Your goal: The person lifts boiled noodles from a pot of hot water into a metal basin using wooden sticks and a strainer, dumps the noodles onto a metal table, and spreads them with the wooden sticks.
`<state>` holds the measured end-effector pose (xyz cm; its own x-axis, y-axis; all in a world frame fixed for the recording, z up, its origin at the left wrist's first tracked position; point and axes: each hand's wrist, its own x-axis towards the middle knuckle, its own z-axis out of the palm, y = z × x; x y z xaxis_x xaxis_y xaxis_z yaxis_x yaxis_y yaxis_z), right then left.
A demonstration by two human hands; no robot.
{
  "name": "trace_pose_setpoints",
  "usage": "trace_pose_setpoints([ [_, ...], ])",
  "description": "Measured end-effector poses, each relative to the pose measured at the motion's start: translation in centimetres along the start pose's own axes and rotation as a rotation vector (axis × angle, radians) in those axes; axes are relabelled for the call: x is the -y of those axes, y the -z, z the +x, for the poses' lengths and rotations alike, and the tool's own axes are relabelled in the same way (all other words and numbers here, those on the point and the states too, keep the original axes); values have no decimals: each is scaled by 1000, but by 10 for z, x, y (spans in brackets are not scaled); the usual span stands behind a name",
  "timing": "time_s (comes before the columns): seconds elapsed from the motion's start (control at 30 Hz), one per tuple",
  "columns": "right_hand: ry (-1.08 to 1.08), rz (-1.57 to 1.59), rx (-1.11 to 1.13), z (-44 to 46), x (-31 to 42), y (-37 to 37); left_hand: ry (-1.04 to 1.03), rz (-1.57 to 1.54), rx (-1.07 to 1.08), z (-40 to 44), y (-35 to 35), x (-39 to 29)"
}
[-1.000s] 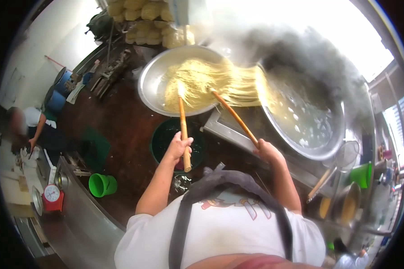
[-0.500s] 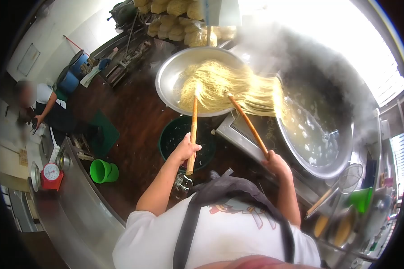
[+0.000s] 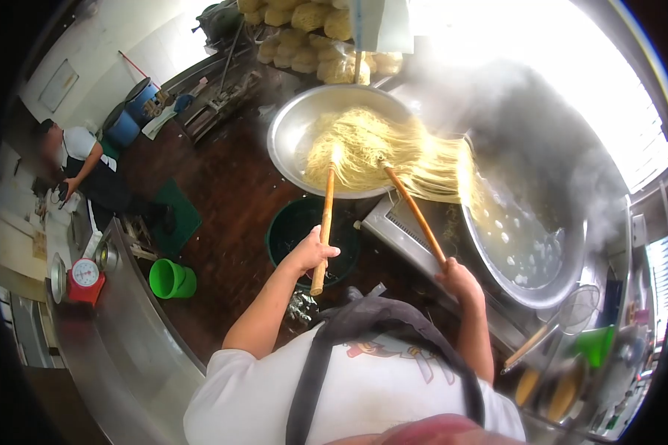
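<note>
Biggest thing on my feed is a huge round silver metal vat of cloudy, steaming water [image 3: 531,298] over on the right; next is a long grey stainless-steel counter [image 3: 145,337] down the left side; past it there's a co-worker in a white top and dark apron [image 3: 85,159], hands at something dark I can't make out; up the middle I've got a wide, shallow silver metal basin [image 3: 280,141]; the big tangle of thin yellow noodles [image 3: 360,137] lies mostly in that basin, and its right end stretches across the gap to the vat's rim; partly under the basin's near side is a round dark green tub [image 3: 277,230] on the floor; two long tan wooden sticks, a left one [image 3: 326,222] and a right one [image 3: 417,211], have their far tips in the noodles; then a bright green bucket [image 3: 172,280] and a red scale with a white dial [image 3: 96,291]; as for the hands, the left hand [image 3: 312,254] has its fingers curled round its stick, butt end poking out below; the right hand [image 3: 460,282] is closed around the near end of the other.
</note>
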<state>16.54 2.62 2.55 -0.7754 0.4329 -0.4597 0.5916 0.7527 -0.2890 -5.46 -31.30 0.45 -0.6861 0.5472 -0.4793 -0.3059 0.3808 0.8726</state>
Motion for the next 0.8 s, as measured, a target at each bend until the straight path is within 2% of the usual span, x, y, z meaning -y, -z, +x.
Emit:
trace_pose_setpoints([
  [0.33, 27, -24, 9, -3, -2, 2, 64, 59, 9, 3, 3, -2],
  [0.43, 8, -29, 10, -15, 6, 11, -7, -11, -25, 2, -1, -1],
  [0.57, -38, -1, 31, -8, 2, 9, -8, 11, -17, 11, 2, 9],
  [0.8, 3, -4, 23, -14, 6, 15, -9, 25, -12, 8, -1, 2],
])
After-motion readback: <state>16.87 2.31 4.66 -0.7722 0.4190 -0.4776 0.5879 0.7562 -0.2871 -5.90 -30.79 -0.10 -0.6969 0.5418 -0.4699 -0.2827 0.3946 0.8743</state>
